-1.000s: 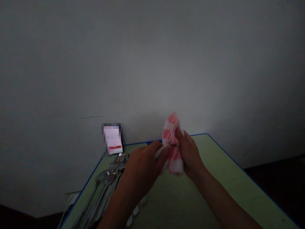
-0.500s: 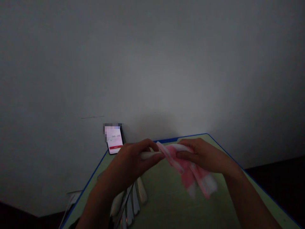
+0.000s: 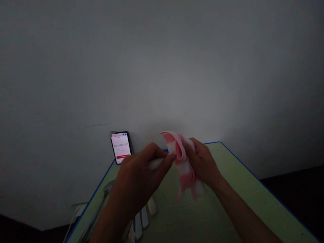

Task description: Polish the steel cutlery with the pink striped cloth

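My left hand [image 3: 141, 172] is closed around the pale handle [image 3: 155, 164] of a utensil. The utensil's other end is hidden by the cloth, so its kind does not show. A pink and white cloth [image 3: 186, 170] hangs in folds from my right hand [image 3: 204, 163], whose fingers are wrapped round it just beyond the left fingertips. Below my left forearm lie several pieces of cutlery [image 3: 138, 226] with their handle ends showing. A metal spoon [image 3: 109, 186] rests to the left, partly covered by the forearm.
A phone [image 3: 121, 146] with a running timer leans against the grey wall [image 3: 162, 67] at the table's back left. The pale green table [image 3: 215, 216] has a blue edge. Beyond its left side, a white object with a cable [image 3: 77, 212] sits low by the wall.
My right hand has moved left and turned, bringing the cloth closer round the utensil's end, with a fold now standing up. The spoon has come into view beside my left forearm.
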The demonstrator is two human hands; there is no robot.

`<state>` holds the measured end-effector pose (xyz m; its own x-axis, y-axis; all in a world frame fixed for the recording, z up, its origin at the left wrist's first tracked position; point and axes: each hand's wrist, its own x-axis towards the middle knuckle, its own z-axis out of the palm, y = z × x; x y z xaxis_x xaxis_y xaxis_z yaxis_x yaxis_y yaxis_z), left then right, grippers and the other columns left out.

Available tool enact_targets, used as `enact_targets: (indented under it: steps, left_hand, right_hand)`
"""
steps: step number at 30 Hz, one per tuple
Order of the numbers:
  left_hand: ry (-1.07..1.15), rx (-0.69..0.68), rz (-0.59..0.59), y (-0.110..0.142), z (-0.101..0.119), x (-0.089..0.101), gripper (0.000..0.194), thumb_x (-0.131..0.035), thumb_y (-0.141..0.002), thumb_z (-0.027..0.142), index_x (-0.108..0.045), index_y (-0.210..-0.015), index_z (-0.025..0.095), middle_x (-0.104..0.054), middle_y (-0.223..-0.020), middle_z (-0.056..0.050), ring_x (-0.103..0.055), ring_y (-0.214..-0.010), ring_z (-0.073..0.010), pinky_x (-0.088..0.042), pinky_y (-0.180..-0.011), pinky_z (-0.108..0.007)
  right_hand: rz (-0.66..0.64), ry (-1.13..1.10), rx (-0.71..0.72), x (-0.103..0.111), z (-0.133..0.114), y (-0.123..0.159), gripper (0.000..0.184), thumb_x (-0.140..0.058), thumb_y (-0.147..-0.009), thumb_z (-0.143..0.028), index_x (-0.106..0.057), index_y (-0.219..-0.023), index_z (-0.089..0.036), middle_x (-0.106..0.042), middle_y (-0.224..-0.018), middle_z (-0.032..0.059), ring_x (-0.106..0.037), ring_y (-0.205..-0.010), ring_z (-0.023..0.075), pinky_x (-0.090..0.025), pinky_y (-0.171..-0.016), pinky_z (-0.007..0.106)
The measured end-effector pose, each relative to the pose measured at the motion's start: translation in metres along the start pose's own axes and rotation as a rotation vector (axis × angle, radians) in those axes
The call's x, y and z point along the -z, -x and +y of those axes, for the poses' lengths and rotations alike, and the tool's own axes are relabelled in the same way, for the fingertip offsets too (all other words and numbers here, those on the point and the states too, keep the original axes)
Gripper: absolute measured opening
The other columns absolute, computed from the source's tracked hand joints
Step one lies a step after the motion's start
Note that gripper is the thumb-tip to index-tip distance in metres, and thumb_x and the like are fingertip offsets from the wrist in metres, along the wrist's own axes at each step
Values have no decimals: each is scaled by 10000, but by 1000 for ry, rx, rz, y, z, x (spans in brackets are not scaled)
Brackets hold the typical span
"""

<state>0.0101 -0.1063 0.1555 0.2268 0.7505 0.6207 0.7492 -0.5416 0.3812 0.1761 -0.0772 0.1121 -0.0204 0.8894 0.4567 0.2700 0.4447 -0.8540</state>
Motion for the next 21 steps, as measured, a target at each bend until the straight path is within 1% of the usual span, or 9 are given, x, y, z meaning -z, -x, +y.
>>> enact_targets:
  steps: [2,4,6,7,9,14,16,18,21]
  left_hand:
    - [23,-19,-65,0,-9,9,197,-609,-747,373,-597,-691,184,-617,-556,60,-535,-444,-69,-390,-459,-172]
    - [72,-22,-184,0,-18,16,192,-621,-739,380,-611,-703,192,-631,-573,64,-560,-483,-69,-414,-486,-155]
    - [114,-31,-269,0,-27,20,176,-633,-731,385,-632,-748,209,-656,-629,66,-592,-545,-71,-433,-519,-141]
    - [122,-34,-302,0,-30,20,172,-634,-732,387,-641,-782,223,-667,-662,68,-602,-572,-72,-439,-536,-137]
    - [108,-33,-338,0,-35,20,177,-621,-747,388,-646,-861,255,-678,-713,73,-610,-593,-70,-445,-554,-134]
    - [73,-68,-374,0,-41,19,214,-533,-831,336,-604,-1032,324,-687,-839,73,-616,-644,-66,-448,-573,-131]
    - [84,-82,-391,1,-43,21,218,-518,-842,323,-604,-1042,326,-687,-872,65,-621,-684,-74,-451,-580,-131]
    - [88,-83,-377,1,-44,22,218,-523,-839,322,-610,-1038,318,-688,-871,59,-623,-692,-80,-454,-582,-135]
    - [82,-76,-356,2,-46,21,223,-531,-833,327,-611,-1041,311,-689,-882,52,-626,-698,-86,-464,-601,-146]
  right_hand:
    - [-209,63,32,8,-3,2,338,-392,-862,-466,-514,-770,-164,-502,-657,-18,-434,-577,96,-331,-496,199]
    - [-439,156,77,20,-6,5,321,-387,-874,-446,-526,-794,-169,-536,-702,-9,-467,-615,103,-342,-534,208]
    - [-585,258,119,30,-9,8,298,-382,-884,-425,-539,-852,-174,-568,-766,2,-496,-663,114,-354,-584,225]
    - [-621,303,130,34,-9,8,282,-386,-886,-413,-541,-879,-178,-577,-792,5,-507,-686,119,-357,-607,233]
    - [-589,373,139,40,-8,8,258,-386,-893,-390,-542,-893,-184,-581,-795,3,-515,-693,122,-357,-626,240]
    - [-230,346,107,51,1,1,244,-382,-898,-379,-538,-937,-195,-588,-823,1,-529,-719,126,-370,-628,235]
    - [-152,318,95,55,4,-1,246,-403,-887,-394,-541,-924,-195,-584,-811,-2,-526,-720,126,-378,-630,233]
    - [-147,284,80,59,5,-1,243,-419,-877,-406,-542,-901,-198,-567,-784,-10,-512,-697,120,-379,-612,226]
    - [-215,207,54,60,4,0,272,-381,-892,-413,-529,-830,-193,-509,-716,-22,-469,-636,102,-363,-559,212]
